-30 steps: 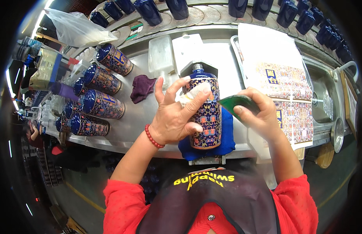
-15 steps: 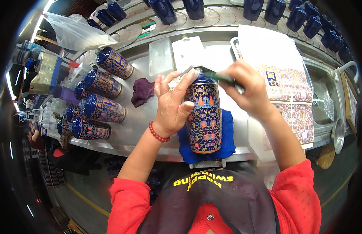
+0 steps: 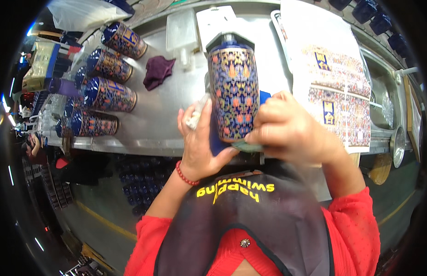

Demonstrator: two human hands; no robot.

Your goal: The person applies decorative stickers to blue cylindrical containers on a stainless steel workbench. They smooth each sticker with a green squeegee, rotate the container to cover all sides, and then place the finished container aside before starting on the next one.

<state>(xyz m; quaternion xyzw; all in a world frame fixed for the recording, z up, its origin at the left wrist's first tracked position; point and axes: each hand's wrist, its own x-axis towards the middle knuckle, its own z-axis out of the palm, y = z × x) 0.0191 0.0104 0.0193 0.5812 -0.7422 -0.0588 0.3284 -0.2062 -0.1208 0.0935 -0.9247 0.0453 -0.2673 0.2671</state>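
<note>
A dark-blue bottle [image 3: 234,92] with a dense floral pattern stands in front of me, its neck pointing away, a dark angular shape around the neck. A blue cloth [image 3: 264,97] shows beside and under it. My left hand [image 3: 199,147], wearing a red bead bracelet, is by the bottle's lower left side, thumb near the base. A crumpled whitish wad [image 3: 195,115] is tucked in its fingers. My right hand [image 3: 289,129], blurred, grips a thin greenish scraper-like tool [image 3: 247,147] at the bottle's base.
Several patterned bottles [image 3: 113,94] stand on the left, near a plum cloth [image 3: 158,72]. A clear tray [image 3: 180,32] and white box [image 3: 214,17] lie behind. Right are patterned printed sheets [image 3: 335,92], a sink [image 3: 383,103] and a round metal dish [image 3: 397,146].
My right hand has moved with the tool from the bottle's neck to its base. My left hand has left the neck and come lower. The bottle appears tilted differently; the view has shifted.
</note>
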